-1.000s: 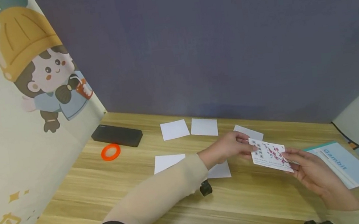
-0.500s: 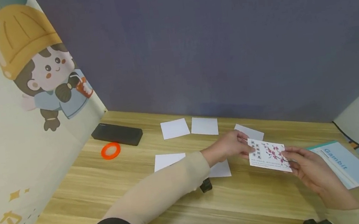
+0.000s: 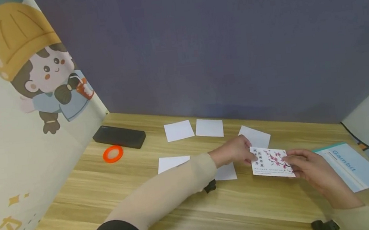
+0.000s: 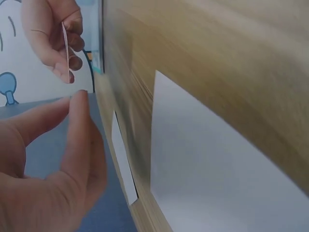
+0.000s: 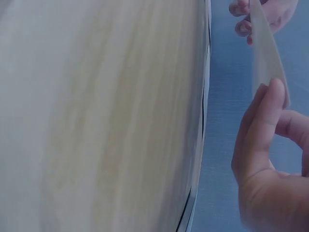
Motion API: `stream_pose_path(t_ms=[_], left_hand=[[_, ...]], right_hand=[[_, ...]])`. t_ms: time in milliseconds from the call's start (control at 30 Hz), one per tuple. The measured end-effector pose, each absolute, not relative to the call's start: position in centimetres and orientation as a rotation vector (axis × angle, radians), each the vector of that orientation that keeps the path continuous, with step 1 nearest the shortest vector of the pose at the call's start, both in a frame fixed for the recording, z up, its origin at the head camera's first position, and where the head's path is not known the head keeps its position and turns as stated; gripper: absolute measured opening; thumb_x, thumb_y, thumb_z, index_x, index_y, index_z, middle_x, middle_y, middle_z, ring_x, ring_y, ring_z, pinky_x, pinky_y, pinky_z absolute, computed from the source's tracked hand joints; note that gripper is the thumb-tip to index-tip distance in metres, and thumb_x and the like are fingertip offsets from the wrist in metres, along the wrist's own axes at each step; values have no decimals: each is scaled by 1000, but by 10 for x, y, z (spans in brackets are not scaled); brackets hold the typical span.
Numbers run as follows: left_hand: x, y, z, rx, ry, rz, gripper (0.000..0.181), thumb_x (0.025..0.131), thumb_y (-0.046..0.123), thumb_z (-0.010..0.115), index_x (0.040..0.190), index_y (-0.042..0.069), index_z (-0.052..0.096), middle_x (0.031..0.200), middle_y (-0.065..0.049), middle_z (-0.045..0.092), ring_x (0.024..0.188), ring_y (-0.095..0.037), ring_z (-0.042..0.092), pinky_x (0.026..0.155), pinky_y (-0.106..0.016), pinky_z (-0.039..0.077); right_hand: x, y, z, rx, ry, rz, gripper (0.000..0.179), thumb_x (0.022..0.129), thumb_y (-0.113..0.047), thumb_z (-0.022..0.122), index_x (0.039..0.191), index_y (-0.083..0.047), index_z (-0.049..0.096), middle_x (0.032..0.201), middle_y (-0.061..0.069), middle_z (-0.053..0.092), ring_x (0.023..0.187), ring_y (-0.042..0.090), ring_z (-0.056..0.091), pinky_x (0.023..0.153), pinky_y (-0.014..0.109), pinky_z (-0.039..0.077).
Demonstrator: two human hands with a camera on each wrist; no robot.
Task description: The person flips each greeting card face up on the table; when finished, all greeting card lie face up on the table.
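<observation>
From here I see smooth paper in the printed card, satiny wood grain on the counter, smooth orange plastic ring, matt partition, perhaps cloth.

White cards on counter: five visible; two side by side at back, one angled at back right, two partly behind left sleeve. Printed card: one seen, between two grips, left grip and right grip. Black oblong case: one. Orange ring: one. Gambit packet: one. Cartoon figure on wall: one. Small black devices: two, well apart.
</observation>
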State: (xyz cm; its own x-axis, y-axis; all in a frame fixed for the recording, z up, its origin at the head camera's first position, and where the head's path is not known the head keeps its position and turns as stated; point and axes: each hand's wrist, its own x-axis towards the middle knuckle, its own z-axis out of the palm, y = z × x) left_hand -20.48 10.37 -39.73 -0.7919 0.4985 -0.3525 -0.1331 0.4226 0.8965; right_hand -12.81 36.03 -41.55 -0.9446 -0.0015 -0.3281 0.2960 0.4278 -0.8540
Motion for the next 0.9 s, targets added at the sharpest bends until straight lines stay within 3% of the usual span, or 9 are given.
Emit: stream_pose_path(t_ms=[67,233,367,500,600,733,900], left_hand=[[-205,103,-397,347,2182,1267,39,91,8,84,119,4,58,80,-8,72,69,-14,68,71,-26,62],[-203,99,-397,536,2420,866,42,94,31,84,124,15,59,101,4,72,83,-8,62,75,-24,52],[-200,99,-398,621,2493,682,45,96,39,80,130,18,60,120,6,70,98,-8,64,82,-24,56],[-198,102,-399,658,2519,574,49,97,40,78,138,18,62,133,6,68,112,-10,67,92,-23,57],[-196,105,-399,675,2541,507,51,97,39,78,139,16,62,132,5,69,109,-10,68,90,-21,57],[-193,107,-398,687,2563,466,54,96,36,79,139,11,59,122,1,72,91,-9,64,76,-20,55],[-190,110,-397,724,2577,405,60,97,34,79,145,7,55,114,-1,73,83,-10,62,72,-20,55]], right_hand=[[-130,359,-415,246,2433,-1459,72,110,-37,61,158,9,33,109,-13,66,90,5,66,77,27,63],[-135,356,-414,212,2509,-1276,69,110,-38,60,156,8,38,119,5,67,91,12,65,75,29,63],[-139,354,-416,201,2535,-1163,66,109,-39,61,152,9,43,120,17,68,93,17,67,74,31,64],[-141,352,-418,192,2525,-1117,65,108,-36,64,148,11,44,117,20,68,89,19,67,71,33,65],[-140,349,-419,163,2535,-1089,61,107,-32,65,145,12,45,111,18,68,85,19,67,69,34,65],[-140,347,-420,136,2561,-1059,57,107,-27,65,142,14,46,104,17,68,81,19,67,67,35,65],[-139,344,-419,118,2576,-1022,55,108,-25,65,141,14,46,107,20,69,82,18,68,67,36,65]])
